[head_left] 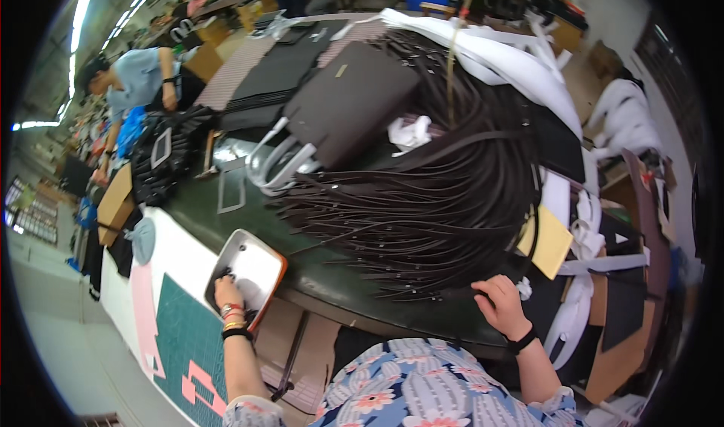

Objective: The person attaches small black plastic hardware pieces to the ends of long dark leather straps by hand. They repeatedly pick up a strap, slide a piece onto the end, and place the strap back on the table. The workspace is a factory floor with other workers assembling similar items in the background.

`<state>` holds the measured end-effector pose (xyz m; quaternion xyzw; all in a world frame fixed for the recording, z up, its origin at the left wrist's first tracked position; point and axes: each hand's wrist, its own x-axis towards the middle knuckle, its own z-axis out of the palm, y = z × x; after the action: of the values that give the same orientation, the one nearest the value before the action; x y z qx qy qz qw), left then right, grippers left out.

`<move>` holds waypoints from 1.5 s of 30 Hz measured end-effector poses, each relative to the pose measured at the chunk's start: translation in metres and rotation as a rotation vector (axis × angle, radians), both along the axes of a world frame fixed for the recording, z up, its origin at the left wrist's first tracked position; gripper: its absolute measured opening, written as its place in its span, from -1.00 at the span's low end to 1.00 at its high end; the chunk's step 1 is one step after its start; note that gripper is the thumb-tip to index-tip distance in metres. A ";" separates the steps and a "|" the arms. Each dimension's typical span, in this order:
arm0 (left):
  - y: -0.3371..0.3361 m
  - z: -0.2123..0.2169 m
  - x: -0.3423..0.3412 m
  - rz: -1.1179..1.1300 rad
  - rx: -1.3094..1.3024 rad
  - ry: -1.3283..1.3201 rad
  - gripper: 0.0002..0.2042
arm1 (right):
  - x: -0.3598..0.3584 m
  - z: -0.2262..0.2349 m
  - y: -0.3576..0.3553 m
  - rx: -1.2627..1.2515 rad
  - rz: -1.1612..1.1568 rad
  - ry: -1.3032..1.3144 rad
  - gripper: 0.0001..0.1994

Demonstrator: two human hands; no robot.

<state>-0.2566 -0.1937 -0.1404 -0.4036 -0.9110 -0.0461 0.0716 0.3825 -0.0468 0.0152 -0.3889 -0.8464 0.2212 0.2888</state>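
Observation:
My left hand reaches over the near rim of a white tray with an orange-brown outer side. Its fingers are closed at small dark pieces inside the tray; what they hold, if anything, is too small to name. My right hand hovers by the near right edge of a large heap of long dark brown straps. Loosely bent, its fingers are apart with nothing between them. Small metal fittings show on several straps. Beside the right hand lie a yellow card and a crumpled white scrap.
Dark panels and a big dark brown piece lie at the back. Grey looped handles rest left of the straps. A green cutting mat lies at lower left. A person works at far left.

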 end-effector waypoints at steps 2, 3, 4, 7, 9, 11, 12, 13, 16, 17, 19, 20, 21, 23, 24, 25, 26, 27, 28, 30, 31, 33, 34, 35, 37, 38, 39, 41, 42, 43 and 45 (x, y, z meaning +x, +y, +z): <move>0.013 0.014 0.013 -0.083 0.169 -0.083 -0.92 | 0.011 0.009 0.003 -0.009 -0.130 0.049 -0.77; 0.023 0.037 0.032 -0.105 0.294 -0.184 -0.91 | 0.018 0.013 0.004 -0.016 -0.196 0.078 -0.76; 0.033 0.057 0.060 -0.109 0.486 -0.398 -0.91 | 0.024 0.017 0.004 -0.033 -0.236 0.094 -0.75; 0.061 0.100 0.164 -0.082 0.743 -1.122 -0.87 | 0.022 0.019 0.011 0.042 -0.212 0.154 -0.71; 0.079 0.117 0.242 -0.146 0.686 -1.604 -0.80 | 0.014 0.014 0.013 0.057 -0.126 0.117 -0.66; 0.091 0.114 0.297 -0.213 0.457 -1.966 -0.76 | 0.000 0.013 0.016 0.099 0.013 0.075 -0.66; 0.099 0.109 0.324 -0.205 0.395 -2.158 -0.76 | -0.005 0.013 0.013 0.095 0.050 0.067 -0.67; 0.105 0.111 0.344 -0.207 0.271 -2.301 -0.75 | -0.009 0.011 0.012 0.091 0.097 0.066 -0.68; 0.119 0.113 0.389 -0.257 0.097 -2.414 -0.72 | -0.026 0.001 0.009 0.103 0.110 0.110 -0.71; 0.124 0.117 0.397 -0.247 0.020 -2.386 -0.71 | -0.030 0.001 0.009 0.092 0.113 0.110 -0.72; 0.133 0.128 0.404 -0.309 0.054 -2.447 -0.70 | -0.034 -0.010 0.014 0.063 0.054 0.191 -0.73; 0.135 0.130 0.406 -0.341 0.073 -2.475 -0.69 | -0.030 -0.010 0.016 -0.033 0.041 0.182 -0.74; 0.137 0.129 0.406 -0.376 0.051 -2.439 -0.69 | -0.029 -0.009 0.019 -0.108 0.068 0.238 -0.74; 0.136 0.125 0.405 -0.445 0.004 -2.369 -0.70 | -0.028 -0.006 0.022 -0.259 0.117 0.350 -0.75; 0.136 0.126 0.408 -0.498 -0.031 -2.257 -0.70 | -0.029 -0.004 0.024 -0.299 0.157 0.328 -0.76; 0.137 0.122 0.408 -0.456 -0.012 -2.332 -0.70 | -0.029 -0.002 0.025 -0.322 0.145 0.348 -0.76; 0.136 0.115 0.407 -0.413 0.008 -2.406 -0.69 | -0.028 0.001 0.025 -0.344 0.133 0.368 -0.76; 0.135 0.111 0.407 -0.369 0.028 -2.479 -0.69 | -0.027 0.003 0.025 -0.366 0.121 0.388 -0.76; 0.135 0.111 0.404 -0.304 0.037 -2.508 -0.68 | -0.023 0.004 0.025 -0.322 0.047 0.347 -0.75; 0.134 0.112 0.393 -0.174 0.055 -2.560 -0.67 | -0.012 0.001 0.022 -0.142 -0.072 0.225 -0.76; 0.133 0.109 0.389 -0.175 0.049 -2.549 -0.67 | -0.011 0.001 0.021 -0.072 -0.068 0.182 -0.77; 0.131 0.101 0.383 -0.178 0.039 -2.526 -0.67 | -0.010 0.004 0.017 0.069 -0.063 0.096 -0.79; 0.130 0.102 0.385 -0.203 0.042 -2.483 -0.67 | -0.012 0.005 0.016 0.112 -0.050 0.080 -0.81; 0.130 0.103 0.387 -0.227 0.046 -2.439 -0.67 | -0.014 0.005 0.014 0.135 -0.038 0.065 -0.81; 0.129 0.108 0.391 -0.280 0.055 -2.361 -0.67 | -0.020 0.003 0.013 0.184 -0.005 0.036 -0.82; 0.128 0.111 0.393 -0.308 0.061 -2.326 -0.66 | -0.021 0.001 0.011 0.176 -0.008 0.027 -0.82; 0.128 0.113 0.394 -0.334 0.069 -2.291 -0.66 | -0.021 0.001 0.010 0.153 -0.012 0.025 -0.83; 0.126 0.107 0.392 -0.356 0.085 -2.265 -0.64 | -0.023 0.003 0.008 0.104 -0.011 0.029 -0.84; 0.124 0.106 0.393 -0.371 0.097 -2.240 -0.64 | -0.024 0.003 0.007 0.016 -0.030 0.061 -0.86; 0.122 0.105 0.394 -0.387 0.107 -2.216 -0.64 | -0.024 0.002 0.007 -0.085 -0.049 0.086 -0.86; 0.118 0.104 0.397 -0.364 0.140 -2.223 -0.66 | -0.024 0.003 0.007 -0.289 -0.085 0.131 -0.86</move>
<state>0.1402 -0.0753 -0.0362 -0.2605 -0.3923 -0.4406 -0.7642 0.3585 -0.0397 0.0184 -0.4466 -0.7679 0.3530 0.2937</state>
